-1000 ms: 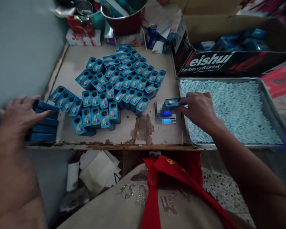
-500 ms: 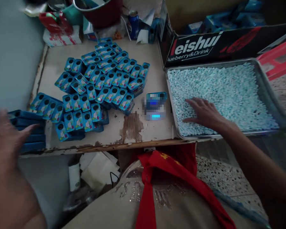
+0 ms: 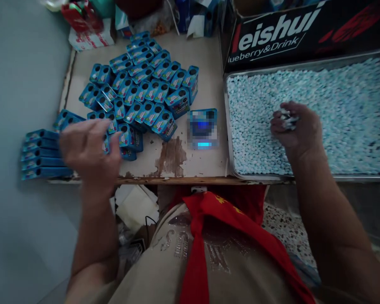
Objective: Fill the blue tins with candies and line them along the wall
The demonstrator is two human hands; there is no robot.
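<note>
My right hand (image 3: pixel 299 126) is closed round a clump of small pale blue and white candy-like pellets (image 3: pixel 288 119), palm turned up. It is over a metal tray (image 3: pixel 229 126) spread with a thick layer of the same pellets (image 3: pixel 256 109). My left hand (image 3: pixel 90 147), smeared by motion, is above the near left of the table. Its fingers are curled and the thumb stands apart; what it holds, if anything, is hidden. Beside it are a row of blue boxes (image 3: pixel 39 152) and a cluster of small blue boxes with round dark openings (image 3: pixel 142 93).
A small device with a lit blue display (image 3: pixel 203 128), partly pixelated, sits between the boxes and tray. Behind the tray stands a black carton (image 3: pixel 272 38). A red and white block (image 3: pixel 90 36) is at the back left. The worn wooden table edge (image 3: pixel 177 180) runs along my front.
My left hand has moved right, away from the row of boxes at the far left. My right hand, earlier spread on the pellets, has closed on a handful and shifted right.
</note>
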